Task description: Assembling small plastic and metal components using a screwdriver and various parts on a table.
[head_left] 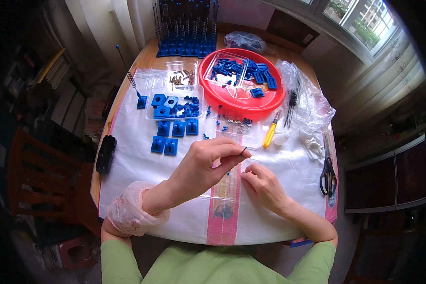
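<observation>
Near the center of the frame, the left hand (208,158) has its grip pinched on a small dark piece (244,150); only a short, thin length shows between thumb and finger, and the rest is covered by the fingertips. Just below and to the right, the right hand (265,185) rests low over the white cloth (279,227), fingers curled in; its fingertips are too bunched to tell whether that grip holds anything.

At the top edge, a dense cluster of blue pieces with springs (187,49) is cut off and cannot be counted. The blue parts in the red tub (274,103), upper center, overlap too much to count, as do those in the clear box (199,111) to its left. Metal rings (245,124) below the tub blur together.

Countable are five square-based blue pieces (178,128) left of center, three in the upper row and two in the lower; one blue piece with an upright spring (141,102) at upper left; one black case (106,154) at the left table (95,189) edge; one yellow-handled tool (269,136) right of center; and one pair of scissors (328,177) at right.
</observation>
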{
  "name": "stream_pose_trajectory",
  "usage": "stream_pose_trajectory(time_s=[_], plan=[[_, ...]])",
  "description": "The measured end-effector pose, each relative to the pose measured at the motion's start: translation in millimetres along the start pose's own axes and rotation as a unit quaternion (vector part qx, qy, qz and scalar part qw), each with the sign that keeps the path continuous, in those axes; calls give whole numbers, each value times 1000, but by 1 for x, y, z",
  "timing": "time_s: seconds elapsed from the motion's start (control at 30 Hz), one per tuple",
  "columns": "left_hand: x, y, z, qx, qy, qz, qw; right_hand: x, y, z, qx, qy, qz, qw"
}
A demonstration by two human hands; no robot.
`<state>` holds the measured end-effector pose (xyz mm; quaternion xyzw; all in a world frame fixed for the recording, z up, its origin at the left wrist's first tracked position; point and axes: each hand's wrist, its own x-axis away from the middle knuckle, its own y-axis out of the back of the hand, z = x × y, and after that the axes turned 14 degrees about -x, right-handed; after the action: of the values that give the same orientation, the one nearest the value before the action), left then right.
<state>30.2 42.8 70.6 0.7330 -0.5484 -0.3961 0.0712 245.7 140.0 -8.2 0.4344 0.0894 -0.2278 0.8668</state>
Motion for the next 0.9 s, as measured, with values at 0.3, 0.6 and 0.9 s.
stream_pose_trajectory(time_s=[0.3, 0.6, 0.9], plan=[[2, 0, 2, 14, -6, 1, 1000, -1, -1, 1, -136, -116, -43, 983], [1, 0, 1, 1, 2, 1, 1000, -9, 7, -5, -83, -82, 16, 993], [0, -1, 3, -6, -3, -13, 1000, -24, -17, -5, -265, -172, -71, 946]])
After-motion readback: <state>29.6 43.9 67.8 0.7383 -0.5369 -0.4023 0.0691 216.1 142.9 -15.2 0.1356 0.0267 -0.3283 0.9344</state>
